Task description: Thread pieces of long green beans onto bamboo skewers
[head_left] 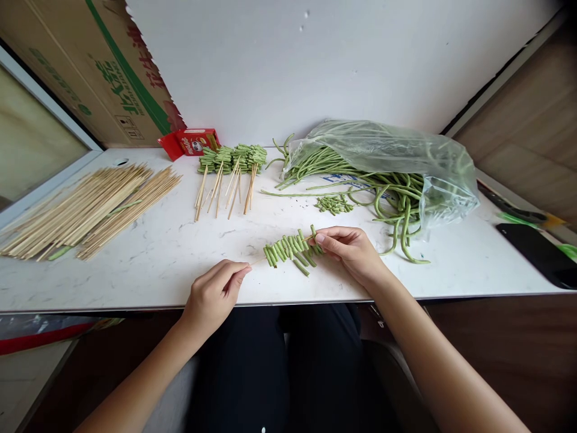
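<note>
My left hand [216,290] pinches the left end of a thin wooden skewer [258,261] above the table's front part. Several short green bean pieces [285,247] are threaded side by side along it. At the skewer's other end, my right hand [349,249] is closed on an upright bean piece [313,231] between thumb and forefinger; the skewer's tip is at that piece. Loose cut bean pieces [301,267] lie on the table just below the skewer, partly hidden by my right hand.
Bare skewers [103,207] lie in a heap on the left. Filled bean skewers [232,159] are stacked at the back beside a red box [198,142]. Long beans [396,186] spill from a plastic bag [383,144]. Bean ends [334,204] form a small pile; a black phone [538,252] is right.
</note>
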`<state>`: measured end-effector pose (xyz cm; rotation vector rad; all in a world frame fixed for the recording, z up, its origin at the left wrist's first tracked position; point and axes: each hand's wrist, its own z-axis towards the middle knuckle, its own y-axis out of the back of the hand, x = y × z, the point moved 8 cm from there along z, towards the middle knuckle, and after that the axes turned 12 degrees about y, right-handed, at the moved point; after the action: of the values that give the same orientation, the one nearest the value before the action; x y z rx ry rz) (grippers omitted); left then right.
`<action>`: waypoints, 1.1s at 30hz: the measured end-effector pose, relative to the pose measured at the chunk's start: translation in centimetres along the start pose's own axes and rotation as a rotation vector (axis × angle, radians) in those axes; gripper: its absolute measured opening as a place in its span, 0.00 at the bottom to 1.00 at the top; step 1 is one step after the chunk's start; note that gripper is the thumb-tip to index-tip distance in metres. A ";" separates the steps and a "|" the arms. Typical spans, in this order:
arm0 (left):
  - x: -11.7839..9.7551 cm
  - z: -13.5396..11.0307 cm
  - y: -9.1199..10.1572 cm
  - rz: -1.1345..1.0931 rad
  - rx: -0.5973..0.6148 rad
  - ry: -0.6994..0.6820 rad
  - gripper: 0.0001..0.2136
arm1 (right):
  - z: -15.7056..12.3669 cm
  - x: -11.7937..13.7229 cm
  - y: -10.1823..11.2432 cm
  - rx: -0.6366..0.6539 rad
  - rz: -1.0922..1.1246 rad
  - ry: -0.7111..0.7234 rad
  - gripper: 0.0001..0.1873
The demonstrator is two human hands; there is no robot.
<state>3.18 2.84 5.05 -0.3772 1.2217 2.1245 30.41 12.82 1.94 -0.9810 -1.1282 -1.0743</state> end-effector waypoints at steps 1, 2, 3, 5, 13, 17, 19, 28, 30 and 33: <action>0.0 0.0 0.0 -0.003 0.002 0.000 0.05 | 0.0 0.0 0.0 -0.001 -0.005 0.005 0.17; 0.0 0.0 0.0 -0.009 0.005 0.000 0.05 | 0.0 0.0 0.1 -0.003 -0.012 0.010 0.17; -0.1 0.1 0.0 -0.015 0.010 0.003 0.05 | 0.0 0.0 0.1 -0.007 -0.020 0.012 0.17; -0.1 0.2 0.0 -0.031 0.020 0.012 0.05 | 0.0 0.1 0.3 -0.015 -0.032 0.014 0.16; -0.3 0.3 -0.1 -0.065 0.042 0.001 0.05 | -0.1 -0.1 0.0 0.019 0.014 0.002 0.15; -0.3 0.3 -0.2 -0.075 0.046 -0.010 0.06 | -0.1 -0.2 0.1 0.021 0.026 0.003 0.15; -0.3 0.2 -0.2 -0.074 0.046 -0.015 0.06 | -0.1 -0.1 0.0 0.025 0.029 0.005 0.14; -0.3 0.3 -0.2 -0.066 0.044 -0.024 0.06 | -0.1 0.1 -0.2 0.034 0.025 -0.013 0.15; -0.3 0.3 -0.2 -0.062 0.047 -0.028 0.06 | -0.1 0.1 -0.2 0.034 0.030 -0.008 0.14; -0.1 0.3 -0.3 -0.061 0.057 -0.028 0.06 | -0.1 0.3 -0.3 0.018 0.037 0.011 0.14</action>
<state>3.52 3.13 5.05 -0.3536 1.2361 2.0329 30.16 12.58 2.27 -0.9779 -1.1050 -1.0367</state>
